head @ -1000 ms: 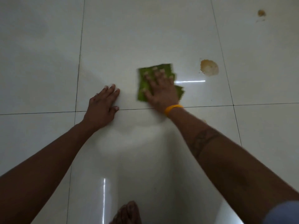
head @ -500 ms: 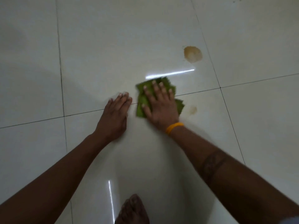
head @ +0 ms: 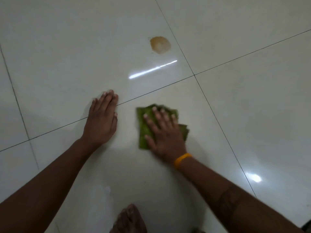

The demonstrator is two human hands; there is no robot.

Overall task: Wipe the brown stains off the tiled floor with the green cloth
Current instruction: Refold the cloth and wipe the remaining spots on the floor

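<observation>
- Since a second ago, the right hand [head: 165, 133] has dragged the green cloth [head: 144, 132] back toward the person and off the far tile; the cloth now lies wholly on the near tile, below the grout line [head: 151, 91] it straddled half a second ago.
- Where a faint brown smear showed just right of the cloth half a second ago, the near tile now looks clean.
- The right hand lies flat on the cloth, palm down, fingers [head: 158, 116] spread wide and straight — pressing rather than gripping, with nothing pinched between them.
- Cloth edges stick out past the fingertips on the far side, along the thumb side, and at a darker, blurred corner on the little-finger side.
- An orange band [head: 182, 159] circles the right wrist.
- The left hand [head: 101, 121] rests palm down on the tiled floor [head: 67, 47], fingers together and extended, holding nothing; it lies across the same grout line, fingertips on the far tile.
- The two hands are apart, a strip of bare tile between them.
- One round brown stain [head: 160, 45] remains on the far tile, well beyond the cloth, past a bright streak of reflected light [head: 152, 69].
- A bare foot [head: 129, 219] shows at the bottom edge — toes pointing toward the hands.
</observation>
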